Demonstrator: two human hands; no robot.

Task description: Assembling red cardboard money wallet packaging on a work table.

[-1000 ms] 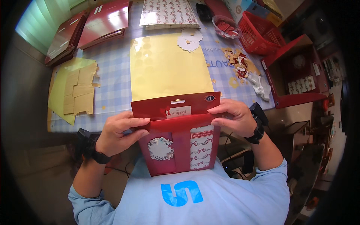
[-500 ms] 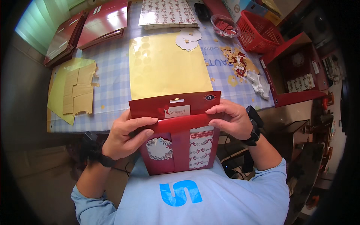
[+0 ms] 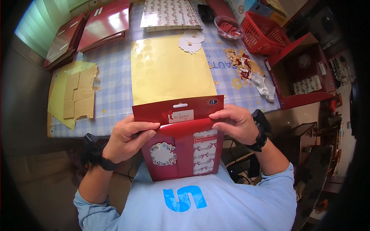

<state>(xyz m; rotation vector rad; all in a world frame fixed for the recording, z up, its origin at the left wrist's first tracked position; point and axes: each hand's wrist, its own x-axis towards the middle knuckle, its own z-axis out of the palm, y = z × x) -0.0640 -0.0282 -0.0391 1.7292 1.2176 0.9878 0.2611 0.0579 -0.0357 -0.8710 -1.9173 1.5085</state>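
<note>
Between my hands, in front of my shirt at the table's near edge, is a dark red card package (image 3: 185,154) with a hang hole in its upper flap. Its front carries a round wreath-shaped tag (image 3: 163,154) on the left and a white strip with red bows (image 3: 203,156) on the right. My left hand (image 3: 129,139) pinches the left side of the fold below the flap, thumb and fingers closed on it. At the right end of the same fold, my right hand (image 3: 237,125) grips with thumb and forefinger. The package's back is hidden.
On the checked tablecloth lie a yellow sheet (image 3: 169,73), cardboard pieces (image 3: 81,92), paper scraps (image 3: 242,63) and crumpled white tissue (image 3: 264,86). Red folders (image 3: 106,25) and a patterned stack (image 3: 169,13) stand behind. A red basket (image 3: 266,32), clear tub (image 3: 229,27) and open red box (image 3: 300,71) are right.
The view has shifted very slightly. Both hands keep their grip on the package, and its flap tilts a little differently.
</note>
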